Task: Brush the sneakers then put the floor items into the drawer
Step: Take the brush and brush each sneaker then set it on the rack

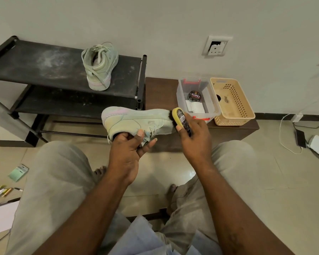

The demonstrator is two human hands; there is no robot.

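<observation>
Fingers (140, 134) of the left hand (126, 153) curl into the collar of a pale green sneaker (136, 120), thumb and forefinger pinching its upper, so it is held on its side above the lap, heel toward nine o'clock and toe toward three. Right hand (195, 138) wraps tight round a yellow-backed brush (180, 118), its dark bristles touching the toe of the held shoe.

Sneakers count two: the held one, and a second sneaker (99, 66) standing at eleven o'clock on the top shelf of a black shoe rack (44, 65), heel toward the camera. The rack shows two dusty shelves.

At two o'clock a low brown cabinet (234, 131) carries two containers side by side: a clear plastic box (180, 89) with one round polish tin (194, 95) and white things inside, and a beige perforated basket (236, 100). One wall socket (216, 46) sits above them.

On the floor at eight o'clock lie several pens (0, 192), a green packet (17, 173) and white paper (0, 218). At three o'clock lie a dark device and a white box with a white cable (282, 133). The person's knees in grey trousers hide the floor between.
</observation>
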